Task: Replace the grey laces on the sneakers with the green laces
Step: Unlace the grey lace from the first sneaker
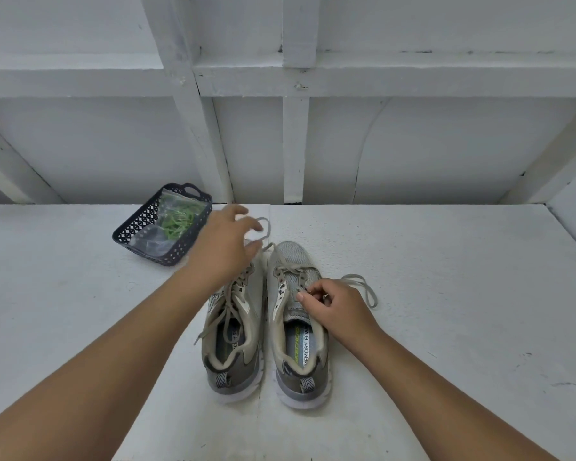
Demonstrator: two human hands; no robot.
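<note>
Far left on the white worktop: a dark basket with holes in its sides. Inside it, a clear bag holding the green laces, not taken out yet.

Next, just right of the basket: left hand, reaching out past the toe of the left sneaker. Fingers curled, pulling up a loop of grey lace. Looks like a pinch on it, but hard to be fully sure, as the fingertips are partly hidden. Lace seems to run back down to the right sneaker.

Left sneaker still laced in grey, ends lying loose over the opening and down its side. Not started, by the look of it.

Right sneaker touching or almost touching its twin, heels toward the person. Top holes near the tongue look bare now, while crosses of grey still show lower toward the toe. So only partly undone.

Then the right hand, resting on the right sneaker's tongue, thumb and fingers pinching at the lace by the eyelets. Beyond it, another loose grey loop lying on the worktop.

Early days, then. Still to do: pull the rest of the grey out of the right sneaker, unlace the left one, open the bag, thread green through both.
</note>
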